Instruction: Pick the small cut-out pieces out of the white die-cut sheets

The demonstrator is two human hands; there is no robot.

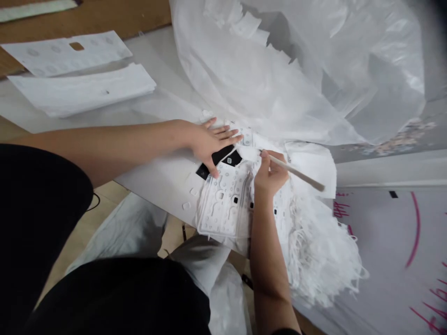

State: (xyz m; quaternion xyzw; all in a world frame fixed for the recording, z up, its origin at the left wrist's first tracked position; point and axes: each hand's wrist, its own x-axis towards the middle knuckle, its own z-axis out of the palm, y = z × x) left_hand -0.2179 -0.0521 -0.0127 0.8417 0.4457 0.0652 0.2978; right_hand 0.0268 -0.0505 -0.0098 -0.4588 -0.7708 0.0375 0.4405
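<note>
Illegible red handwriting (341, 208) on pale panel (377, 242)

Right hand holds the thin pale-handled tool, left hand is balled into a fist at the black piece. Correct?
Not quite: the left hand isn't in a fist; the head view shows it open, fingers spread, at the black piece. The right hand does hold the thin pale-handled tool.

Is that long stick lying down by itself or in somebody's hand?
In a hand: the right hand grips the stick near one end, and the other end pokes out.
</note>
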